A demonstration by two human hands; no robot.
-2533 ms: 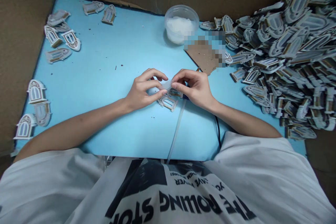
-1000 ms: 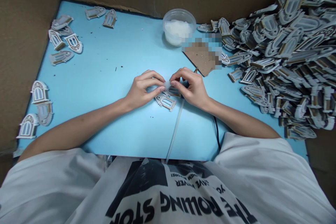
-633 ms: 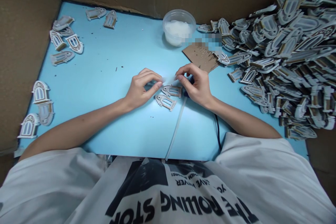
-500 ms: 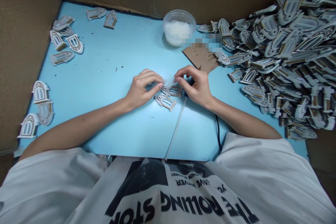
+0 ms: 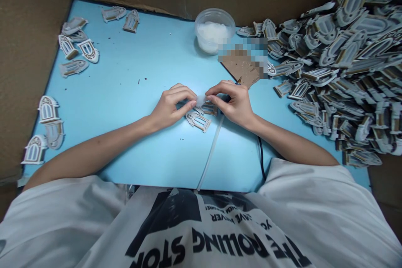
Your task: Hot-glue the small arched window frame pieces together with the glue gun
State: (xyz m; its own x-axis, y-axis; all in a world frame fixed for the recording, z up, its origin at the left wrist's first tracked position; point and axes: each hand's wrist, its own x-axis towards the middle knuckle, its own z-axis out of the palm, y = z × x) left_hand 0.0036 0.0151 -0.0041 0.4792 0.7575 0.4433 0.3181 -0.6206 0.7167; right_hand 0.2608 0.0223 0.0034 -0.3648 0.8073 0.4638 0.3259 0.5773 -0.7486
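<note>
While both hands are working close together over a blue board (image 5: pixel 132 58), the left hand (image 5: pixel 171 106) is curling its fingers inward and pinching one end of a small clear film (image 5: pixel 201 100). The right hand (image 5: pixel 230 102) is half closed and is pinching the other end, so the fingertips of both hands are nearly meeting around the film. Directly below the film, an upper window cutout (image 5: pixel 209 109) is lying almost under the right fingertips, and a lower window cutout (image 5: pixel 197 121) is resting beside it, just off the left hand. Under the right palm, a dark object (image 5: pixel 224 99) is showing, too hidden to name, and a thin brown tip (image 5: pixel 239 80) is poking out past the right knuckles. Toward the wrists, a pale strip (image 5: pixel 211 155) is running down the board, with a black cord (image 5: pixel 260 159) beyond the right forearm. Farther out past the right hand, a cardboard scrap (image 5: pixel 241 69) is sitting beside a clear tub (image 5: pixel 213 29) of white stuff, and a big heap of cutouts (image 5: pixel 342 71) is spreading across the right side. Past the left hand, smaller groups of cutouts (image 5: pixel 73 46) are lying along the board's edge.
</note>
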